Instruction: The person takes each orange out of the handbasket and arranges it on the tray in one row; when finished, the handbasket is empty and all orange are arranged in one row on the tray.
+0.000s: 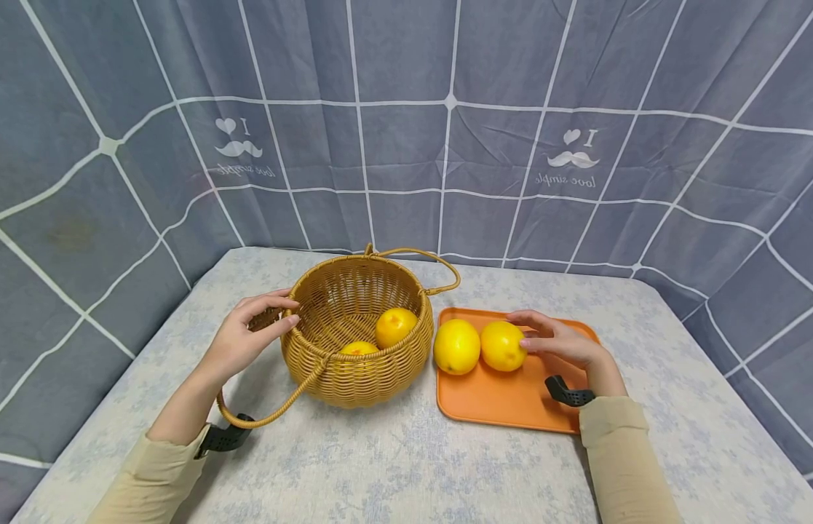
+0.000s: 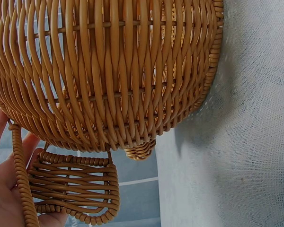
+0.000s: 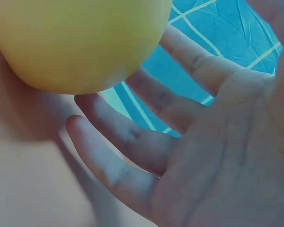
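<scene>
A round wicker basket (image 1: 357,382) stands left of centre, its two looped handles folded outward. My left hand (image 1: 249,335) holds its left rim between thumb and fingers; in the left wrist view, this hand (image 2: 4,189) is beside a small woven side tab (image 2: 75,182). Inside the basket lie two yellow fruits, one lemon (image 1: 396,327) at the right and another lemon (image 1: 359,348) partly hidden by the near rim. On the orange tray, my right hand (image 1: 560,340) reaches a lemon (image 1: 503,346) from its right, fingers loosely spread and fingertips at its edge. Another lemon (image 1: 456,347) sits beside it.
The orange tray (image 1: 491,404) lies just right of the basket on a pale patterned tablecloth (image 1: 380,466). A grey curtain (image 1: 406,145) with white lines rises behind the table and along both sides. One basket handle (image 1: 445,269) extends toward the tray's back corner.
</scene>
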Action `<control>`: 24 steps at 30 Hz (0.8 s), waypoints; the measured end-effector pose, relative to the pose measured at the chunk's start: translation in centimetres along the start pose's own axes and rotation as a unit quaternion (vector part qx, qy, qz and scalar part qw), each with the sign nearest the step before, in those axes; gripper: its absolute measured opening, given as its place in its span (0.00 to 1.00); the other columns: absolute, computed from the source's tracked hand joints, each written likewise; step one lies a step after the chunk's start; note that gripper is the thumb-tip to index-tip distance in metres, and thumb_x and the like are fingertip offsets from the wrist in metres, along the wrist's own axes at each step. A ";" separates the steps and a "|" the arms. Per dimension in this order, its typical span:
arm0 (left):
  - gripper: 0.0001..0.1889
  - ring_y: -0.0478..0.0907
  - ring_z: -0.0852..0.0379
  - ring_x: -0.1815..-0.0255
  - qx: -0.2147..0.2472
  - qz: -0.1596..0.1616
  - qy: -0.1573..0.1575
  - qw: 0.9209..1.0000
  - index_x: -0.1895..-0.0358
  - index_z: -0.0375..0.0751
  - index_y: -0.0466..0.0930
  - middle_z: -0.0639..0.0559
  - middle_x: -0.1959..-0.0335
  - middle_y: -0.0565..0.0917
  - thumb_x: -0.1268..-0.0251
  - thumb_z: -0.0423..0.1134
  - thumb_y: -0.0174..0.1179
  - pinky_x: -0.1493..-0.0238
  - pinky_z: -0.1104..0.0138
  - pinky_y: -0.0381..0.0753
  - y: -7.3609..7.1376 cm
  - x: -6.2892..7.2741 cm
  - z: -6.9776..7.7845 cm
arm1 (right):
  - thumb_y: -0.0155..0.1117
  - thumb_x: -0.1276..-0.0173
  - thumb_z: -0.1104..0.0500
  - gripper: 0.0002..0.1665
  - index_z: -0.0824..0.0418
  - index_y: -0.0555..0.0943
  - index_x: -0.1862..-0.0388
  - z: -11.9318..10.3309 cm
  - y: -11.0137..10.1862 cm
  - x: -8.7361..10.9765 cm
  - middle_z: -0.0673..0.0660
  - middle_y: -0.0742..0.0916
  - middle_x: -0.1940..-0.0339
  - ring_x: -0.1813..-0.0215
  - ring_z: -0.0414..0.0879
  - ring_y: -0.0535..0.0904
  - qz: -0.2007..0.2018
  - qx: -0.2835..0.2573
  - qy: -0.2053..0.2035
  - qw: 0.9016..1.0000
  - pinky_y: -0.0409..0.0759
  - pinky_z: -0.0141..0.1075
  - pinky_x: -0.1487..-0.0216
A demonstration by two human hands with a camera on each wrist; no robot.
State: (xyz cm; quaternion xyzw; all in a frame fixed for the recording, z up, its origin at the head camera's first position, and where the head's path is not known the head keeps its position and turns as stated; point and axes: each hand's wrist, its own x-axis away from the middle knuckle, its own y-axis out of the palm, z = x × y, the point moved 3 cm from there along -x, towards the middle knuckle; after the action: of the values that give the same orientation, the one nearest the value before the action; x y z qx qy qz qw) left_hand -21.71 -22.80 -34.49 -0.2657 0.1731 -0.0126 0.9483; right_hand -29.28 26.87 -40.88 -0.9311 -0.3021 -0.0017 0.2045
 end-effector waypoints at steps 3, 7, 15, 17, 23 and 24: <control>0.14 0.61 0.50 0.37 0.001 -0.001 0.000 1.000 0.50 0.42 0.81 0.49 0.35 0.70 0.36 0.44 0.61 0.49 0.80 0.64 0.0 0.0 0.0 | 0.59 0.32 0.57 0.33 0.60 0.62 0.31 -0.2 0.0 0.0 0.63 0.64 0.31 0.33 0.66 0.59 0.002 0.006 0.000 1.000 0.72 0.44 0.42; 0.15 0.60 0.50 0.36 0.003 -0.004 -0.002 1.000 0.50 0.42 0.80 0.49 0.35 0.70 0.35 0.45 0.60 0.48 0.80 0.64 0.0 0.0 0.0 | 0.59 0.31 0.57 0.33 0.61 0.62 0.31 -0.7 -0.1 0.1 0.63 0.65 0.31 0.32 0.64 0.60 0.008 0.015 -0.011 1.000 0.69 0.49 0.40; 0.14 0.61 0.50 0.37 -0.006 -0.001 0.003 1.000 0.50 0.43 0.81 0.49 0.35 0.70 0.35 0.45 0.61 0.47 0.71 0.64 -0.1 0.1 0.0 | 0.62 0.33 0.55 0.31 0.58 0.65 0.34 -4.6 -0.3 0.5 0.60 0.68 0.32 0.32 0.60 0.63 0.063 0.079 -0.044 0.994 0.66 0.53 0.39; 0.14 0.61 0.51 0.37 -0.006 0.000 0.002 1.000 0.51 0.43 0.81 0.49 0.35 0.70 0.36 0.45 0.61 0.46 0.72 0.64 -0.1 0.2 0.0 | 0.62 0.33 0.56 0.30 0.57 0.66 0.35 -6.3 -0.2 0.4 0.58 0.69 0.33 0.33 0.59 0.64 0.069 0.086 -0.067 0.992 0.69 0.49 0.39; 0.15 0.60 0.51 0.37 -0.002 -0.002 0.000 1.000 0.50 0.43 0.81 0.50 0.35 0.70 0.36 0.45 0.60 0.48 0.73 0.65 0.0 0.2 0.0 | 0.63 0.34 0.63 0.29 0.62 0.67 0.36 -13.1 0.8 -1.6 0.61 0.72 0.36 0.36 0.59 0.68 0.007 0.092 -0.151 0.984 0.75 0.39 0.44; 0.15 0.60 0.51 0.37 -0.002 -0.002 0.000 1.000 0.50 0.42 0.80 0.50 0.35 0.70 0.36 0.45 0.60 0.47 0.72 0.65 0.1 0.1 0.0 | 0.62 0.34 0.64 0.28 0.63 0.67 0.36 -14.3 0.9 -2.2 0.61 0.72 0.37 0.37 0.59 0.69 -0.011 0.089 -0.161 0.983 0.75 0.39 0.44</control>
State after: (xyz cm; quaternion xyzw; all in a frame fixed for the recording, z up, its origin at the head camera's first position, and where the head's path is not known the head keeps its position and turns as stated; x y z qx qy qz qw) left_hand -21.62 -22.78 -34.57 -0.2681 0.1730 -0.0139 0.9476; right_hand -28.80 19.49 -28.39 -0.8937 -0.3405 0.1727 0.2357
